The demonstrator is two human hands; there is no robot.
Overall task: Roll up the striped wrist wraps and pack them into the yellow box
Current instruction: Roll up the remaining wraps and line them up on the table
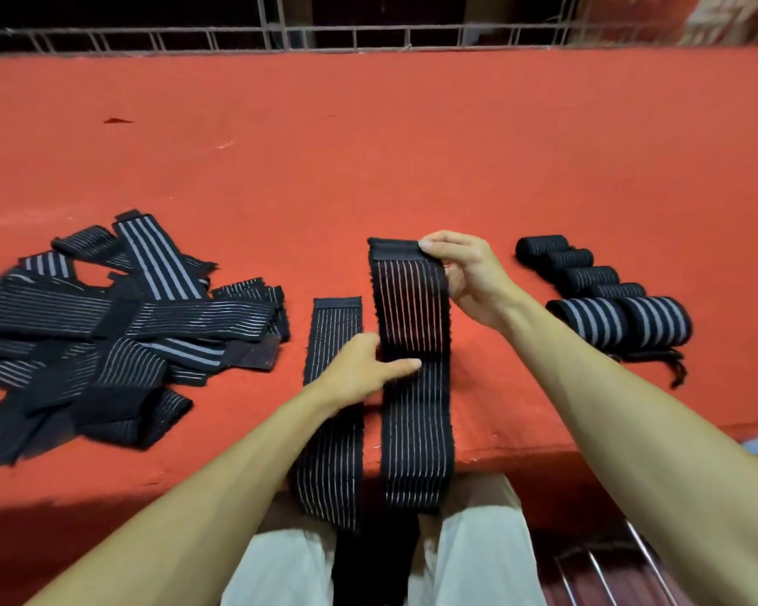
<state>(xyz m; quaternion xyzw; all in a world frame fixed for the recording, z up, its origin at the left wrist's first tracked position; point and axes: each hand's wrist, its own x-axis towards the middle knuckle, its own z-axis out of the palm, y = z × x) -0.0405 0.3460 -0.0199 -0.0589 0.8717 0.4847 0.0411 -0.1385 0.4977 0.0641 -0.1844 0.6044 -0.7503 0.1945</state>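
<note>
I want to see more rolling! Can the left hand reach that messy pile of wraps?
Probably yes. The pile lies on the red cloth just left of the left hand, with nothing blocking the way. But it holds the long wrap, so it must let go first.

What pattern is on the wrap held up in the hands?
The wrap is black with thin pale lengthwise stripes; head view.

Centre stage, a long black elastic wrist wrap with thin white stripes runs unrolled, its plain black fastener end raised off the red felt tabletop and its tail dropping over the near edge. A matching second wrap lies flat just to its left. Far left sprawls a loose heap of unrolled striped wraps, and on the right a tight row of rolled-up wraps sits touching.
</note>
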